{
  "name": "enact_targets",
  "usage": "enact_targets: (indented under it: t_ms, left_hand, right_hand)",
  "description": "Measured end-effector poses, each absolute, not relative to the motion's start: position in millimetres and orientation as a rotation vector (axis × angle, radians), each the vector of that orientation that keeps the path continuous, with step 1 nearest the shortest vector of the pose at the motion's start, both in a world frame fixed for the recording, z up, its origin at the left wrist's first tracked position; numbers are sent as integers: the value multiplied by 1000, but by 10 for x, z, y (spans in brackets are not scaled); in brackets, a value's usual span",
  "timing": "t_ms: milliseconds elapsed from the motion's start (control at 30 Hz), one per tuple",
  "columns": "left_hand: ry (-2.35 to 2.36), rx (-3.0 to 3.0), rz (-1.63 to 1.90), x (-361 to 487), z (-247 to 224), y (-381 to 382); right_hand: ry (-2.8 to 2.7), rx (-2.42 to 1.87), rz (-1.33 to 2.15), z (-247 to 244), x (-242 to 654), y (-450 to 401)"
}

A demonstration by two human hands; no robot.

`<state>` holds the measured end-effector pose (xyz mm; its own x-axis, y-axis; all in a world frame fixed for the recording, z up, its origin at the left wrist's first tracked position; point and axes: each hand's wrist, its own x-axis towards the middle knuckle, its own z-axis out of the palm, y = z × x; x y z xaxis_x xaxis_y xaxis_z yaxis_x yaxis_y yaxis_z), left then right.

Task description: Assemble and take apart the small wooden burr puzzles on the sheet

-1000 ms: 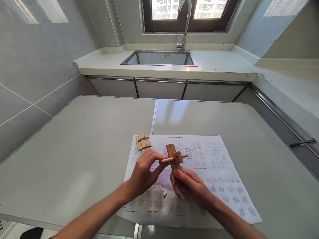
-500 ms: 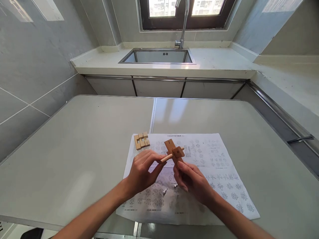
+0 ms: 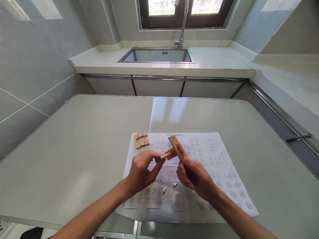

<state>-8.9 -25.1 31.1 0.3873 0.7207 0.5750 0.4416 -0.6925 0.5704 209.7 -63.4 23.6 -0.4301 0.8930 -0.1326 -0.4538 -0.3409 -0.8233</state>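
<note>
My left hand [image 3: 145, 170] pinches a thin wooden rod [image 3: 164, 156] between thumb and fingertips. The rod's far end meets a smaller wooden piece [image 3: 171, 153] that sits against a longer flat wooden puzzle piece [image 3: 175, 145]. Thumb and fingers of my right hand [image 3: 195, 177] grip the lower end of the long piece, which is tilted up to the left. I cannot tell how far the rod goes into the pieces. Below both hands lies a printed instruction sheet [image 3: 211, 199] with small diagrams and a couple of torn spots.
A group of interlocked light wooden blocks [image 3: 141, 140] rests on the sheet's upper left corner. The sheet lies on a pale folding table [image 3: 74, 149] with a seam down its middle. Beyond stand a counter [image 3: 211, 58], a sink [image 3: 159, 50] and a faucet [image 3: 183, 26].
My right hand has turned the long wooden piece and shifted slightly right. The smaller piece now sits on its left side rather than on top. The left hand keeps its pinch on the rod.
</note>
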Motion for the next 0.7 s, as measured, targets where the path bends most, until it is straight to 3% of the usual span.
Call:
enact_targets:
  t_ms: [700]
  left_hand:
    - [965,2439,1196,-126,283,-228]
  right_hand:
    - [-937,-741,1825,196,2137,-658]
